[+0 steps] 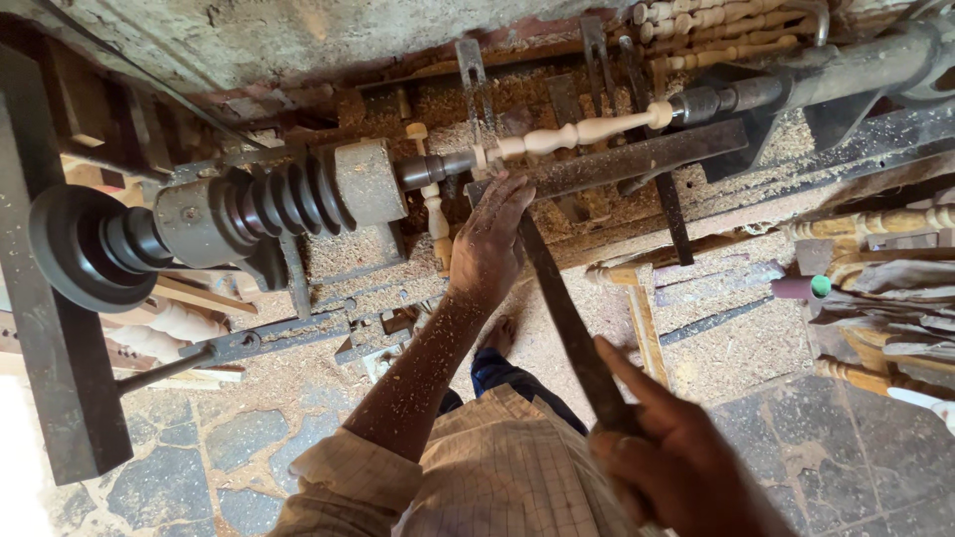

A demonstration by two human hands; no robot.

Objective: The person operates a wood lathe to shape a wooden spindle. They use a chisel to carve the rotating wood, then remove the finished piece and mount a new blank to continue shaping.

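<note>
Left hand [489, 239], mid-frame, presses flat on the chisel [562, 318]; right hand [676, 462], lower right, clamps its handle. Advisable: steady blade on rest [607, 164] against spindle [572, 134].

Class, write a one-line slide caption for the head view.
Left hand steadies a long flat metal chisel, gripped by right hand, against a pale turned wooden spindle.

single head-worn view, looking steeply down and forward from above the person's own arms, close over the lathe [298, 199], sawdust-strewn stone floor [199, 467] below
</note>
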